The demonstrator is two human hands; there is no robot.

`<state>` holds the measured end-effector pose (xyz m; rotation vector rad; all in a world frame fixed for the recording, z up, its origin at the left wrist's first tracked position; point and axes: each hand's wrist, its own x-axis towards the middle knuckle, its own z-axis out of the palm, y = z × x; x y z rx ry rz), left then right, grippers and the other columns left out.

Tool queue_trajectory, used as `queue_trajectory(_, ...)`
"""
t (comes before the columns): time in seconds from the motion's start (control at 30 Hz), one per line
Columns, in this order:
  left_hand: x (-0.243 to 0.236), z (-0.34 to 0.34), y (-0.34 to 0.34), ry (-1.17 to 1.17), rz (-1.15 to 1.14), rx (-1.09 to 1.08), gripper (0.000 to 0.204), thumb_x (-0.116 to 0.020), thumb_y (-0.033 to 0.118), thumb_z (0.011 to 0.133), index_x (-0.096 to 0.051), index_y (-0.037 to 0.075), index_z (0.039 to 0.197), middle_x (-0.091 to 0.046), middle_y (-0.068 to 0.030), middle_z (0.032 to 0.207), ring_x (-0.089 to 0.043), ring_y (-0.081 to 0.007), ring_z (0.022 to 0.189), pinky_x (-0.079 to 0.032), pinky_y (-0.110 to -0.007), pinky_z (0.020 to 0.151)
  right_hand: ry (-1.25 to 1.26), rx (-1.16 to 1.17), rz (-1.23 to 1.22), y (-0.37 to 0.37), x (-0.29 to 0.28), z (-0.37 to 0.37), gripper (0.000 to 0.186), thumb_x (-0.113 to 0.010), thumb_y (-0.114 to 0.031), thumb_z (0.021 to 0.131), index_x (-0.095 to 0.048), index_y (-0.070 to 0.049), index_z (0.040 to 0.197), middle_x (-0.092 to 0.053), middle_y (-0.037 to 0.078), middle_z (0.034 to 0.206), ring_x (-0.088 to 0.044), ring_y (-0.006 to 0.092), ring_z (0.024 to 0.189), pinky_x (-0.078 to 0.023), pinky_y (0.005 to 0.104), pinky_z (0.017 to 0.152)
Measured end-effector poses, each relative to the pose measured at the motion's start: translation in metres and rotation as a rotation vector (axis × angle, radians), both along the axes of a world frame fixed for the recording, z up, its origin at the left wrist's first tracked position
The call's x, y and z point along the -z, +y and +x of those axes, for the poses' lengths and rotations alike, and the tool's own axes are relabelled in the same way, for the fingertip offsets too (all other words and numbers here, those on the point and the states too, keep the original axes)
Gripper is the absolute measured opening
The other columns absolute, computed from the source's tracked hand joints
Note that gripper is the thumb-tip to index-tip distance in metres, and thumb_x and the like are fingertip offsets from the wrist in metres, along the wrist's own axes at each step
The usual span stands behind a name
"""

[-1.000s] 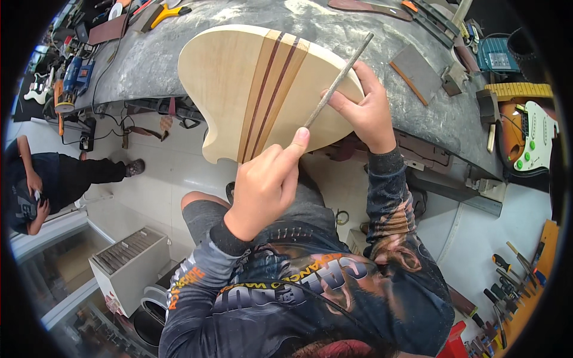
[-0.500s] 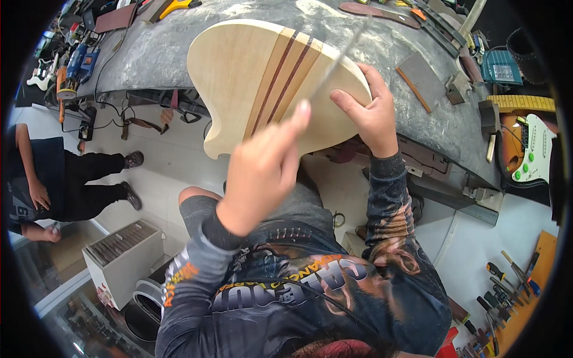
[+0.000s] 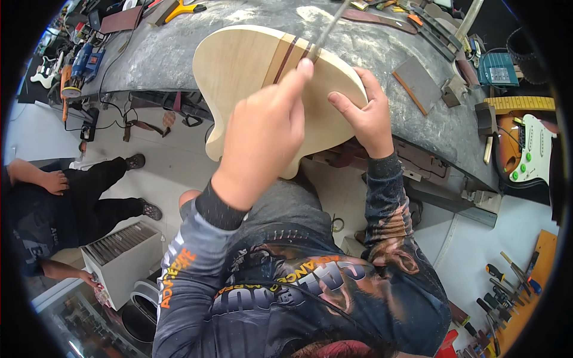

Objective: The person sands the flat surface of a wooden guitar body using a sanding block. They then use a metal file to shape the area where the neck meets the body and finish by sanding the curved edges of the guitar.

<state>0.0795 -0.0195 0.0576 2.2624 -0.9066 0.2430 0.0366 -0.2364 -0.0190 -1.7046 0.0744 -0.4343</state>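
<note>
A pale wooden guitar body (image 3: 236, 74) with dark and tan stripes down its middle leans against the workbench's near edge, its upper part over the bench. My left hand (image 3: 262, 131) is closed around a thin grey file (image 3: 329, 31), index finger stretched along it. The file crosses the body's far rim by the stripes and runs out over the bench; its handle end is hidden in my fist. Gripping the body's right edge is my right hand (image 3: 370, 113), thumb on the top face, fingers around the rim.
The dusty grey workbench (image 3: 149, 65) curves across the top. At right lie a flat plate with a wooden strip (image 3: 412, 89) and a sunburst electric guitar (image 3: 525, 149). Another person (image 3: 48, 203) is at left, one hand by a white box of sheets (image 3: 119, 250). Tools hang lower right.
My left hand has pushed the file forward, away from me, across the body's rim. The guitar body has shifted slightly. At left, the other person has leaned nearer and reached to the white box.
</note>
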Motion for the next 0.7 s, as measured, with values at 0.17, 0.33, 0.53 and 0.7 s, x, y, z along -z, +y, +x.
queue_trajectory(0.17, 0.004, -0.049, 0.024, 0.060, 0.037, 0.051, 0.062, -0.066, -0.001, 0.098, -0.061, 0.010, 0.158, -0.066, -0.0165, 0.083, -0.070, -0.0377, 0.074, -0.056, -0.053, 0.066, -0.044, 0.002, -0.064, -0.005, 0.005, -0.001, 0.050, -0.092, -0.020, 0.094, -0.069, 0.000, 0.134, -0.078, 0.008, 0.116, -0.074, 0.0155, 0.105, -0.060, 0.0331, 0.091)
queue_trajectory(0.33, 0.003, -0.023, 0.016, -0.017, 0.036, 0.023, 0.059, -0.068, 0.001, 0.098, -0.064, 0.011, 0.156, -0.065, -0.0158, 0.081, -0.070, -0.0377, 0.071, -0.056, -0.053, 0.065, -0.034, 0.013, -0.033, 0.000, 0.004, -0.001, 0.049, -0.091, -0.021, 0.095, -0.068, -0.001, 0.134, -0.079, 0.009, 0.115, -0.074, 0.0151, 0.105, -0.060, 0.0324, 0.092)
queue_trajectory(0.53, 0.012, -0.027, 0.019, -0.007, 0.004, -0.009, 0.064, -0.067, -0.002, 0.097, -0.062, 0.013, 0.159, -0.063, -0.0146, 0.080, -0.069, -0.0361, 0.071, -0.055, -0.051, 0.064, -0.021, -0.003, -0.015, -0.003, 0.004, -0.001, 0.048, -0.090, -0.021, 0.096, -0.068, -0.001, 0.134, -0.079, 0.009, 0.115, -0.074, 0.0158, 0.104, -0.059, 0.0328, 0.092)
queue_trajectory(0.7, 0.027, -0.030, 0.036, -0.025, -0.057, 0.046, 0.070, -0.067, -0.005, 0.095, -0.060, 0.014, 0.162, -0.060, -0.0130, 0.081, -0.066, -0.0339, 0.070, -0.055, -0.050, 0.065, -0.021, 0.023, -0.044, 0.002, -0.002, -0.002, 0.046, -0.089, -0.021, 0.097, -0.068, -0.001, 0.133, -0.078, 0.009, 0.115, -0.073, 0.0160, 0.105, -0.059, 0.0328, 0.092)
